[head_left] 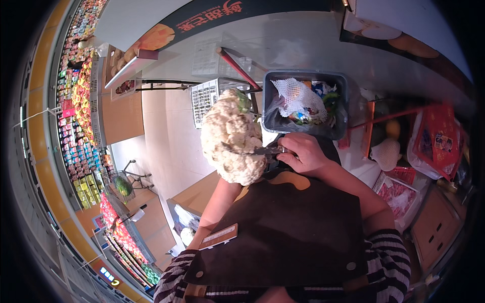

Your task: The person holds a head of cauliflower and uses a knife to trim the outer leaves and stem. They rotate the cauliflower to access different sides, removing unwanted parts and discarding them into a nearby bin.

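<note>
A large white cauliflower point(235, 130) with brownish patches is held up in front of my dark apron point(291, 227). My left forearm point(218, 204) runs up behind it; my left hand is hidden by the head, which rests on it. In my right hand point(303, 151), fingers closed round the handle end, is a small knife point(267, 150). Its dark blade points left and lies across the lower part of the curds; whether the tip is in them cannot be told. A bit of green leaf shows at the cauliflower's top.
Just beyond my right hand stands a grey bin point(343, 108) with foam netting point(299, 98) and scraps. A white plastic crate point(197, 102) is behind the cauliflower. At right are a red bag point(439, 140) and a tray of red-and-white packs point(398, 195). Store displays line the left.
</note>
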Action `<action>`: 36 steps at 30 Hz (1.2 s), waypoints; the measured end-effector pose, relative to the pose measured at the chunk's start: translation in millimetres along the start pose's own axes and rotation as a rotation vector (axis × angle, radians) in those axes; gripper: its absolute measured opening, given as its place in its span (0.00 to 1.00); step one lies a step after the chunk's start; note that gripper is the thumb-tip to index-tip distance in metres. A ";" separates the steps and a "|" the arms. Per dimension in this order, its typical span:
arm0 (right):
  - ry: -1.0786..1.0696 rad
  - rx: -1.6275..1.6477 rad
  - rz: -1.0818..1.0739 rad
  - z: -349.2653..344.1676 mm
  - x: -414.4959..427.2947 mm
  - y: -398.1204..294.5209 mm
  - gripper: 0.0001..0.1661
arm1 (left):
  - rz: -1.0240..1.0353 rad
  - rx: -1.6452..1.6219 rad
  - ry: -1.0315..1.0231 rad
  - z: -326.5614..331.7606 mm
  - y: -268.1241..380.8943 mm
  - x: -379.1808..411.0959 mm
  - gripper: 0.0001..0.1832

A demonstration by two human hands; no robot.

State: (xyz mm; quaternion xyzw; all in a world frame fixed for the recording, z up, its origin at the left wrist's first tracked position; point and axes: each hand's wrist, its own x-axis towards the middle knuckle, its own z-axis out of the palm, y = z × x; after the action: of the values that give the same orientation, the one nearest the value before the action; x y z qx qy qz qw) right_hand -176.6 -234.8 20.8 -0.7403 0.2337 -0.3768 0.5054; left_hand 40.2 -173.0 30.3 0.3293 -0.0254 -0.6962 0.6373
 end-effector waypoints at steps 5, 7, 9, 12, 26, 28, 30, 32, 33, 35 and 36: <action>0.015 0.288 0.307 12.8 -7.6 -4.5 0.14 | -0.020 0.030 0.013 -1.2 -4.6 -2.5 0.28; 0.024 0.057 0.137 7.4 -5.4 3.0 0.14 | -0.010 0.027 0.015 -1.4 -3.8 -2.7 0.28; 0.060 -0.085 0.053 3.3 -5.0 13.6 0.15 | -0.005 0.026 0.016 -0.2 -2.3 -1.8 0.28; 0.131 -0.128 0.050 3.3 -10.6 31.0 0.16 | 0.007 0.030 0.015 1.2 1.2 -1.2 0.28; 0.150 -0.136 -0.084 -16.1 -9.4 5.8 0.15 | 0.076 0.080 0.036 2.2 13.6 0.5 0.27; 0.166 -0.132 -0.146 -11.5 6.1 2.4 0.16 | 0.073 0.086 0.039 2.5 12.6 -2.5 0.27; 0.141 -0.142 -0.169 -2.8 28.7 -5.7 0.15 | 0.058 0.087 0.043 2.0 10.4 -6.3 0.26; 0.122 -0.169 -0.205 0.6 42.8 -2.9 0.14 | 0.043 0.091 0.044 2.5 7.5 -8.8 0.26; 0.127 -0.175 -0.217 4.0 46.7 2.2 0.14 | 0.037 0.094 0.048 2.2 6.4 -11.6 0.26; 0.158 -0.217 -0.178 9.2 42.6 11.6 0.15 | 0.028 0.106 0.057 1.9 5.8 -14.4 0.26; 0.182 -0.253 -0.132 9.4 33.0 18.7 0.15 | 0.027 0.110 0.062 0.0 5.8 -15.8 0.26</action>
State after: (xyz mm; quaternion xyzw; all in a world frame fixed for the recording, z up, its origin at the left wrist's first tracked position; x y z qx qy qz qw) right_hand -148.4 -260.5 12.1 -0.7747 0.2750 -0.4422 0.3589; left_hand 44.8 -159.8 39.6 0.3848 -0.0484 -0.6745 0.6282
